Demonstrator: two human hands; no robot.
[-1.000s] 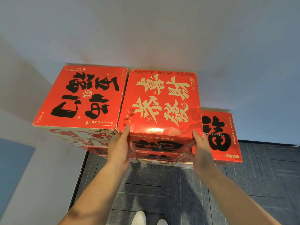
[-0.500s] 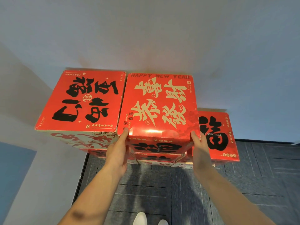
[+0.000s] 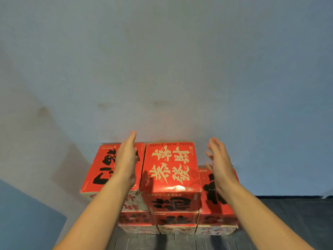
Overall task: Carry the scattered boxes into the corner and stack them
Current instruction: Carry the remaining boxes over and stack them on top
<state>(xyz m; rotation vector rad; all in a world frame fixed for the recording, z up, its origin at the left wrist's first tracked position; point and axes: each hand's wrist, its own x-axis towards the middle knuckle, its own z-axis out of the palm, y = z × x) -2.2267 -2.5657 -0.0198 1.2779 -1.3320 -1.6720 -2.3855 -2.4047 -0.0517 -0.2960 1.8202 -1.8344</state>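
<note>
Hands off: the gold-lettered box [image 3: 171, 166] now sits on the middle stack.

Half a second ago I was gripping its near corners; now both hands have let go and lifted. The box is red with gold characters and "HAPPY NEW YEAR" along its far edge, lower centre of the frame, against the wall [image 3: 162, 69]. It sits level with the black-lettered left box [image 3: 102, 168] and above the right box [image 3: 209, 193]. My left hand [image 3: 126, 159] and right hand [image 3: 219, 165] hover either side of it, fingers straight, palms facing each other, holding nothing. Dark floor [image 3: 288, 222] lies at lower right.
</note>
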